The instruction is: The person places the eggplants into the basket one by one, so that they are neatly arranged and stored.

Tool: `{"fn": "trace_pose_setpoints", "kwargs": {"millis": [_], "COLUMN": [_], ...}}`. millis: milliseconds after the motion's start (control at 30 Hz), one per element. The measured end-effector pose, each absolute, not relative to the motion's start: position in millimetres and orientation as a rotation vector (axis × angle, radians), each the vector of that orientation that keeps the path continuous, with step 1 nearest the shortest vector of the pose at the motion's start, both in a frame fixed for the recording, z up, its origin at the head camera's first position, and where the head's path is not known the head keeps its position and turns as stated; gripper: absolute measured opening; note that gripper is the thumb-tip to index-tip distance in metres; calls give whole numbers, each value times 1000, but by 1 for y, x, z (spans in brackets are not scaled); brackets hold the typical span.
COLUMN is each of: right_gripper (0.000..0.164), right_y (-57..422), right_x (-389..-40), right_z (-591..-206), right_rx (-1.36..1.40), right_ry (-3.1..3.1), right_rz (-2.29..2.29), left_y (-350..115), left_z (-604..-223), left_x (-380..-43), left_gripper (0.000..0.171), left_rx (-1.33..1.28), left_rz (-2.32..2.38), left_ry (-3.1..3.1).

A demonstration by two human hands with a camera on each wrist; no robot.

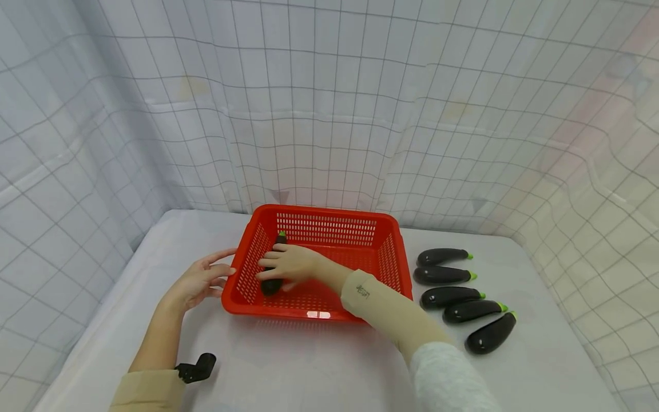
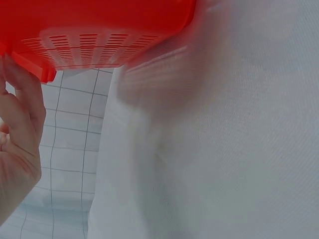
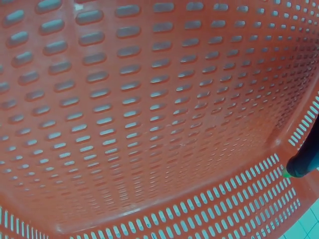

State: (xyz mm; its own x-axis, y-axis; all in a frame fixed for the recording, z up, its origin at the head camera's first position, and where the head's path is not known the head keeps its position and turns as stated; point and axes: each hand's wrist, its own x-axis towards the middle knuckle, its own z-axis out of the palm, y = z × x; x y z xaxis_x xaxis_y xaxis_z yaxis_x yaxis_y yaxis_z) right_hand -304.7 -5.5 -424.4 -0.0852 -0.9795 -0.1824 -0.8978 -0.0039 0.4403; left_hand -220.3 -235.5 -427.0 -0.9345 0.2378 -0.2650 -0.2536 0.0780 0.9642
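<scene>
Inside the red plastic basket [image 1: 329, 315], my right hand [image 1: 296, 264] grips a dark eggplant [image 1: 272, 286] lying along the left wall. Fingers lie across it, and the thumb is low on its right side. A green stem end pokes out toward the back. In the right wrist view only a piece of the eggplant [image 3: 306, 154] shows, and that hand is out of sight. My left hand [image 1: 198, 281] stays outside the basket, its fingertips touching the left rim. In the left wrist view, the left hand [image 2: 20, 114] reaches up to the basket's edge.
Several eggplants [image 1: 445, 276] with green stems lie in a loose column right of the basket. All rest on a white-covered table [image 1: 298, 372]. White grid-patterned curtains [image 1: 319, 114] hang behind and at both sides. A black device [image 1: 198, 369] sits at the left wrist.
</scene>
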Motion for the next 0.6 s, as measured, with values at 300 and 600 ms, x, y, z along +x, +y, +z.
{"fn": "trace_pose_setpoints", "kwargs": {"millis": [300,600], "right_gripper": [51,49], "right_y": [-12,-13], "right_x": [-301,-295], "right_z": [-427,-431], "right_rx": [1996,1939], "right_ry": [-2117,-2106], "right_rz": [-743,-849], "left_y": [-237,-235], "left_z": [-427,-426], "left_x": [-221,-220], "left_gripper": [64,62], "left_rx": [3,-5], "left_rz": [1914,1926], "left_ry": [2029,2006]}}
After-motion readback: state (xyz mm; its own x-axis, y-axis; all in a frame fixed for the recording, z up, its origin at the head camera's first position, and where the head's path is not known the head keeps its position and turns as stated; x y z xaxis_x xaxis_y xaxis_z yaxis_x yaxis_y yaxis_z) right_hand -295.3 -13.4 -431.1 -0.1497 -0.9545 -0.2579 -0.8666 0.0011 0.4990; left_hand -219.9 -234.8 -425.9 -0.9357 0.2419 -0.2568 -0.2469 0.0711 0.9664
